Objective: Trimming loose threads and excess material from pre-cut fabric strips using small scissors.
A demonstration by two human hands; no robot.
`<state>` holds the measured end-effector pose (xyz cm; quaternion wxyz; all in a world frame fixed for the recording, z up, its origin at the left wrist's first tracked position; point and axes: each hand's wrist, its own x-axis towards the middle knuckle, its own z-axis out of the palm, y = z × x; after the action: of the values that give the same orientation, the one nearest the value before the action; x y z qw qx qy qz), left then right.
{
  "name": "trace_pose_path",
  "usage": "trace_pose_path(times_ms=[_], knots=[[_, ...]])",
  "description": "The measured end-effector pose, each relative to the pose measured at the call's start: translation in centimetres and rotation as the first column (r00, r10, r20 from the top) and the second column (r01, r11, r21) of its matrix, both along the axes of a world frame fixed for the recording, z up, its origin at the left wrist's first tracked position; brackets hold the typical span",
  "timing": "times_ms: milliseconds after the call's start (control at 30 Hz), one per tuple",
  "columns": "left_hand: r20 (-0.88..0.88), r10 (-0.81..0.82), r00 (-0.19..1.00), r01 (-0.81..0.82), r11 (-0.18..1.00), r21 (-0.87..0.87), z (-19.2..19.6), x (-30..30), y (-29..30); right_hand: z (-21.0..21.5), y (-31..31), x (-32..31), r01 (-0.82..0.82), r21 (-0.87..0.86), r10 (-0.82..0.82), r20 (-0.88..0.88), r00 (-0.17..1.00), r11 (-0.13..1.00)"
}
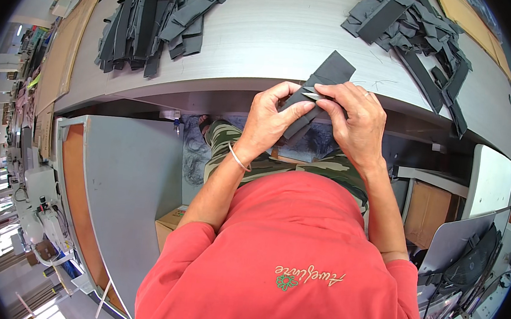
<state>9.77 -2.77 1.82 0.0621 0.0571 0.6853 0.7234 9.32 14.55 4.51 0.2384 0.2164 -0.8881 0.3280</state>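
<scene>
Pinching a dark grey fabric strip (322, 83) at frame centre, over the grey table (266, 33) edge: left hand (271, 115) closed on it for steadiness, right hand (356, 117) gripping small metal snips (311, 95) against it. Similar strip piles (152, 23) parked upper left and upper right, within reach.

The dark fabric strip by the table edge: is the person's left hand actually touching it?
Touching. The head view shows the left hand pinching the dark fabric strip between thumb and fingers.
</scene>
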Motion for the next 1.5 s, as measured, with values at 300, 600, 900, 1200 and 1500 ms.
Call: trace_pose_path(times_ms=[300, 600, 900, 1200, 1500], knots=[[-0.028, -0.024, 0.999, 0.017, 0.977, -0.214, 0.4, 0.1, -0.4, 0.9, -0.3, 0.2, 0.125, -0.325, -0.019, 0.31, 0.951, 0.937], [-0.42, -0.087, 0.903, -0.128, 0.879, -0.459, 0.0, 0.2, 0.5, 0.1, -0.5, -0.1, 0.071, -0.084, -0.038, 0.347, 0.937, 0.994], [-0.321, 0.041, 0.946, -0.185, 0.884, -0.43, -1.1, -0.5, -0.6, 2.3, 1.4, 2.4, 0.058, -0.942, 0.789, 0.31, 0.53, 0.33], [0.013, 0.029, 0.999, -0.028, 0.999, -0.042, -0.7, -0.1, -0.6, 0.8, 0.5, 1.2, 0.126, -0.336, 0.032, 0.428, 0.903, 0.933], [-0.042, -0.07, 0.997, 0.062, 0.984, -0.164, 0.6, 0.4, -0.4, -1.8, 0.5, -1.8, 0.161, 0.154, -0.138, -0.15, 0.979, 0.975]])
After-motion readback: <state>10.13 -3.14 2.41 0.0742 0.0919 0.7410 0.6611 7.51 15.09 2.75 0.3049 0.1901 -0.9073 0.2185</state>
